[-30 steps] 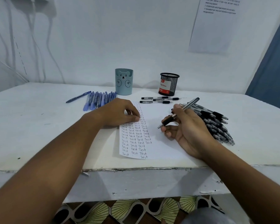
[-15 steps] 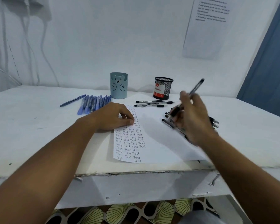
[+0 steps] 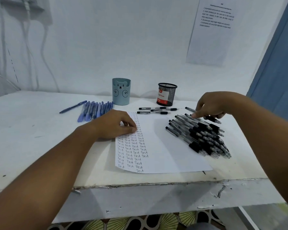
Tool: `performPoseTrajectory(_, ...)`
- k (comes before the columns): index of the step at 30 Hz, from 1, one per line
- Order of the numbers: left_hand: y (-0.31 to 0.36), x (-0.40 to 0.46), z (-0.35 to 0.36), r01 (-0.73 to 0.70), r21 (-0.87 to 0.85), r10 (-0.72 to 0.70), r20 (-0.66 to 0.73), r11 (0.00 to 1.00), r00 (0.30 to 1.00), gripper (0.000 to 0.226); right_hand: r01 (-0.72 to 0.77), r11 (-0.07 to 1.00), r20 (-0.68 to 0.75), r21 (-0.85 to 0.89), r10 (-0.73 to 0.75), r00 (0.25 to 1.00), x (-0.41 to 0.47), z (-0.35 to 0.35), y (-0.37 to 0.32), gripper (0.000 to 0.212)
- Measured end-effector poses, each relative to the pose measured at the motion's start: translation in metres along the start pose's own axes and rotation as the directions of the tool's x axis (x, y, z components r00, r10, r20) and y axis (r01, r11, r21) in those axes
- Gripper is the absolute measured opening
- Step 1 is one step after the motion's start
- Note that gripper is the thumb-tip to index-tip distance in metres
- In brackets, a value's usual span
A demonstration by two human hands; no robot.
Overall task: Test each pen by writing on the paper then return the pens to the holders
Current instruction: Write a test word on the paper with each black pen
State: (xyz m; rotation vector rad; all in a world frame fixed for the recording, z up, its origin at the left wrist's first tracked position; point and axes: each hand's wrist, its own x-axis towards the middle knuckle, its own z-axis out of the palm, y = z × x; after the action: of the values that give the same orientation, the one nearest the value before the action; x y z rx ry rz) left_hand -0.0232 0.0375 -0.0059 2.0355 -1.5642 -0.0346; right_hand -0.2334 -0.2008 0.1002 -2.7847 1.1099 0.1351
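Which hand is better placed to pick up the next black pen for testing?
Right. The right hand is over the far end of the black pen pile, fingertips down among the pens. The left hand lies across the paper, pinning it for writing, so it looks best left there.

A big white table (image 3: 32,146) with a chipped front edge is holding everything. A white sheet of paper (image 3: 166,155) with rows of "Test" is lying flat on it. Blue plastic pens (image 3: 96,110) are lying in a row on the left, a heap of black pens (image 3: 201,136) is resting on the right, and three black pens (image 3: 155,110) are lying behind the paper. A light blue bear cup (image 3: 121,92) and a black mesh cup (image 3: 167,94) are standing at the back.
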Motion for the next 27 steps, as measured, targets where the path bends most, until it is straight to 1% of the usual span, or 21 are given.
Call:
performPoseTrajectory(5, 0.001, -0.001, 0.000, -0.002, 0.009, 0.002, 0.001, 1.000, 1.000, 0.016, 0.002, 0.995, -0.012, -0.096, -0.003, 1.000, 0.000, 0.006, -0.007, 0.052)
performPoseTrajectory(14, 0.004, -0.003, -0.002, 0.006, 0.018, -0.006, 0.008, 1.000, 1.000, 0.017, -0.013, 0.996, -0.018, -0.092, 0.011, 1.000, 0.003, 0.010, -0.014, 0.045)
performPoseTrajectory(17, 0.005, -0.003, -0.001, 0.015, 0.018, -0.015, -0.009, 1.000, 1.000, 0.015, -0.008, 0.993, -0.066, -0.119, 0.000, 0.998, 0.005, 0.008, -0.020, 0.045)
performPoseTrajectory(19, 0.005, -0.003, -0.002, 0.027, 0.039, -0.025, -0.038, 0.999, 0.999, 0.014, 0.010, 0.990, -0.166, -0.140, -0.033, 0.986, 0.014, 0.010, -0.026, 0.040)
performPoseTrajectory(21, 0.003, -0.002, -0.003, 0.044, 0.079, -0.039, -0.070, 0.996, 0.997, 0.013, 0.063, 0.985, -0.268, -0.161, -0.105, 0.958, 0.028, 0.015, -0.036, 0.033)
performPoseTrajectory(23, 0.001, -0.002, -0.005, 0.065, 0.120, -0.054, -0.097, 0.991, 0.994, 0.013, 0.123, 0.978, -0.332, -0.169, -0.174, 0.927, 0.044, 0.024, -0.049, 0.025)
performPoseTrajectory(25, 0.000, -0.002, -0.006, 0.083, 0.131, -0.069, -0.113, 0.988, 0.991, 0.014, 0.172, 0.966, -0.341, -0.192, -0.230, 0.911, 0.058, 0.036, -0.064, 0.022)
performPoseTrajectory(27, 0.000, -0.002, -0.006, 0.094, 0.129, -0.079, -0.116, 0.987, 0.990, 0.015, 0.198, 0.945, -0.309, -0.260, -0.276, 0.910, 0.068, 0.047, -0.077, 0.024)
